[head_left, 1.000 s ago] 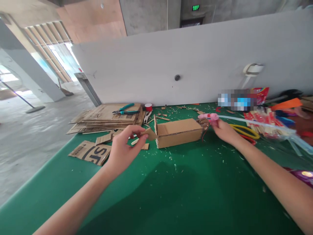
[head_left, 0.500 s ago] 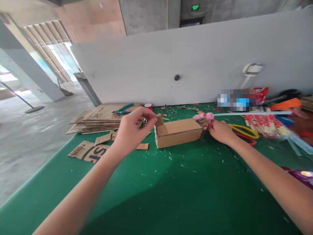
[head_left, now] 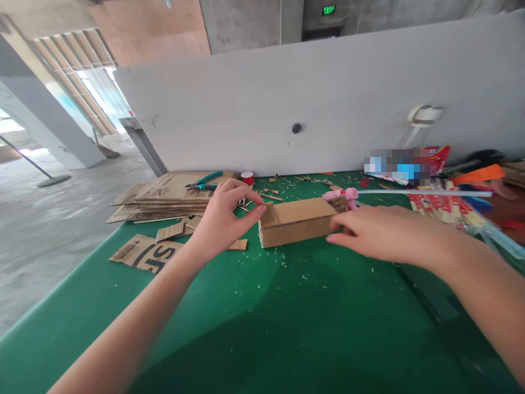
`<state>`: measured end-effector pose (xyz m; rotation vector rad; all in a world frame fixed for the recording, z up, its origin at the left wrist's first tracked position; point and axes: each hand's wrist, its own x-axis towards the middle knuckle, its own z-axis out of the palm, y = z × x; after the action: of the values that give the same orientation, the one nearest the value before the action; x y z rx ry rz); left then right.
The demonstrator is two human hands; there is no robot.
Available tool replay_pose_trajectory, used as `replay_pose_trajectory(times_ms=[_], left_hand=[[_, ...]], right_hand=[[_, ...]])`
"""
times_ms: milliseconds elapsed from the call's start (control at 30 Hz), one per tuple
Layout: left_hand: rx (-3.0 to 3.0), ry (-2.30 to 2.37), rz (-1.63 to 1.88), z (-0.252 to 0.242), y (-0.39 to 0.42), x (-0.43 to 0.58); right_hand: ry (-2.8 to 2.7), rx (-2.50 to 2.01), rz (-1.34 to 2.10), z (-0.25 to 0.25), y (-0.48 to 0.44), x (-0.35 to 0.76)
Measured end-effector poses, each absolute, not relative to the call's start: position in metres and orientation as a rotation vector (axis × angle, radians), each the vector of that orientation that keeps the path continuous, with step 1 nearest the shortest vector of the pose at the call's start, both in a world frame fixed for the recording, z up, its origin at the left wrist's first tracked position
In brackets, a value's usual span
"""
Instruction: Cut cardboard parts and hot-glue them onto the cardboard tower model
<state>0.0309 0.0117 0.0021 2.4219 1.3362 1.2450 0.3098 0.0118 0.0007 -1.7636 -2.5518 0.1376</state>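
Left hand [head_left: 225, 210] is pinching a small tan cardboard piece [head_left: 268, 211]; the long brown rectangular cardboard box [head_left: 299, 232] is extending lengthwise rightward from those fingertips toward the right hand [head_left: 369, 232], fingers parted, apparently empty

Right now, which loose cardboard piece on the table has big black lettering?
The large flat piece, left of the left hand; the smaller scraps nearby look plain.

Box [head_left: 297, 234]: plain brown. Glue gun [head_left: 351, 195]: pink. Glue stick [head_left: 422, 192]: translucent white. Table [head_left: 262, 328]: green. Loose cardboard sheet [head_left: 141, 253]: brown, printed with black lettering. Pliers [head_left: 202, 186]: teal handles. Partition [head_left: 225, 120]: light grey. Exit sign [head_left: 328, 10]: green characters on black.
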Motion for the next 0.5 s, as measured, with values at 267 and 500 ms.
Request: replay_pose_trajectory(times_ms=[267,500], left_hand=[[2.419,1.320,1.229,-0.001,0.013,0.029],[2.417,1.307,1.219,0.000,0.015,0.029]], right_hand=[[-2.431,-1.099,0.360,0.008,0.020,0.229],[-2.433,-1.079,0.397,0.010,0.034,0.225]])
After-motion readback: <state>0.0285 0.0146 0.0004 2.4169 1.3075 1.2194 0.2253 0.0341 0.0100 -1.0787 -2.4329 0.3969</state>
